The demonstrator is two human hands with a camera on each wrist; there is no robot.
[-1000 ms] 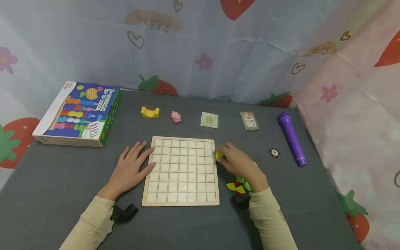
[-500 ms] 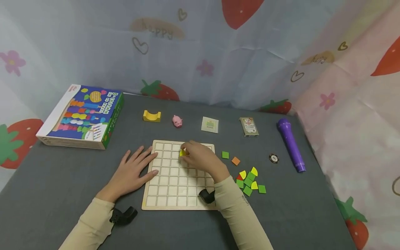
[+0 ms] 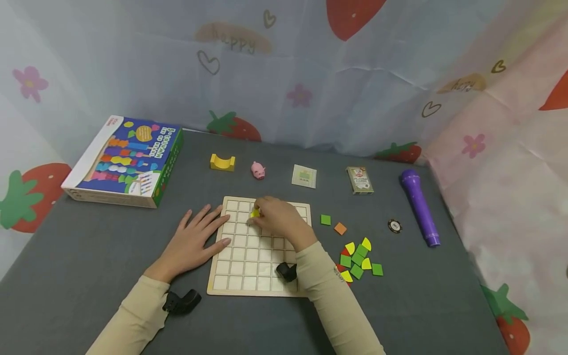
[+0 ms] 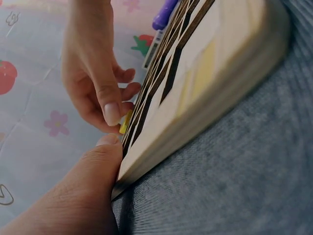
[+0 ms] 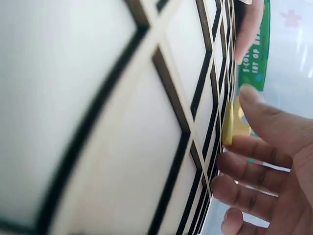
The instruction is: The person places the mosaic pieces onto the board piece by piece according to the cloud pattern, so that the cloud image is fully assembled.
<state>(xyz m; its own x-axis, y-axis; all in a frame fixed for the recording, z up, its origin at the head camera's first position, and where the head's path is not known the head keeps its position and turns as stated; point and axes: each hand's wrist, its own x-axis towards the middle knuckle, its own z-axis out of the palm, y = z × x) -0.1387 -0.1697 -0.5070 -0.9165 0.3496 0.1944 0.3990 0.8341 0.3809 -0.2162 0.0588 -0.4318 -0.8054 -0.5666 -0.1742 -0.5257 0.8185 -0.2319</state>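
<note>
A wooden grid board (image 3: 246,254) with square cells lies on the table. My left hand (image 3: 192,242) rests at the board's left side with fingers spread, the fingertips touching its edge. Over the upper part of the grid my right hand (image 3: 280,219) pinches a small yellow quarter-round tile (image 3: 255,213) between thumb and index finger. In the right wrist view the yellow tile (image 5: 228,123) stands on edge or tilted at the board's surface, its exact seating unclear. The left wrist view shows my left thumb (image 4: 93,171) against the board's side. My right hand hides several cells.
Right of the board lies a pile of green tiles (image 3: 357,258) with yellow and red pieces. A lone green tile (image 3: 326,220) and an orange tile (image 3: 340,228) sit nearer. Behind stand a game box (image 3: 128,158), yellow block (image 3: 222,163), pink pig (image 3: 258,170), card box (image 3: 360,180) and purple microphone (image 3: 419,207).
My right hand has moved left from the board's right edge to over the upper grid, carrying the yellow tile. The tile pile is uncovered. My left hand has stayed in place on the board.
</note>
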